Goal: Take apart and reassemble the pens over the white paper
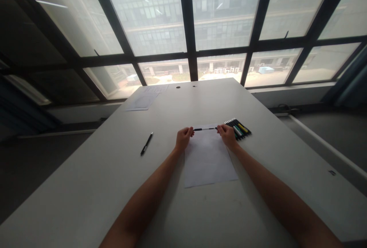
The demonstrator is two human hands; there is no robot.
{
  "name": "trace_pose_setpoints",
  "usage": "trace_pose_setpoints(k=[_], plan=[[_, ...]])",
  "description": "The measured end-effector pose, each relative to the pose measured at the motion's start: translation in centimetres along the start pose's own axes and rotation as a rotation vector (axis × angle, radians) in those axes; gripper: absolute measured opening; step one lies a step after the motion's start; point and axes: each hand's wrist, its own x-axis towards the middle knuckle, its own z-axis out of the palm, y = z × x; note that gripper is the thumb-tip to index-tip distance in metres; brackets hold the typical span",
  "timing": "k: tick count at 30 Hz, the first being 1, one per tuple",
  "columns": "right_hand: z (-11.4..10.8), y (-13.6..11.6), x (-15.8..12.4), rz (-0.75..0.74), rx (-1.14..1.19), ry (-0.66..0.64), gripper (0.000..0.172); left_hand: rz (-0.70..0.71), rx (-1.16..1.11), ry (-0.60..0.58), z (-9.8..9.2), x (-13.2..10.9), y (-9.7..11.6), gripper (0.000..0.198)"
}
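A slim pen (205, 128) with a black grip and a pale barrel spans the gap between my two hands, lying crosswise. My left hand (184, 137) pinches its dark left end, and my right hand (226, 133) pinches the right end. Beneath them a sheet of white paper (210, 164) lies flat on the table, its far edge close to the pen. Just right of my right hand is a row of markers (242, 127), mostly black with a few green, white and yellow, partly hidden by that hand.
A black pen (146, 144) lies on the white table (114, 171) to the left. Printed sheets (140, 101) rest at the far left corner. Small dark round spots (178, 87) mark the far edge. A small dark piece (332, 172) sits near the right edge. Tall windows stand beyond.
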Motion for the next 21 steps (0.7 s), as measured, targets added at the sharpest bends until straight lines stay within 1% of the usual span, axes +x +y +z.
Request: trace_pose_setpoints(k=[11,21], plan=[[0.18,0.42,0.15,-0.003,-0.001,-0.001,0.046,0.006,0.028,-0.011,-0.07,-0.06,0.27,0.051],[0.14,0.14,0.13,-0.001,0.000,-0.011,0.047,0.019,0.049,-0.013,-0.09,-0.05,0.18,0.053]])
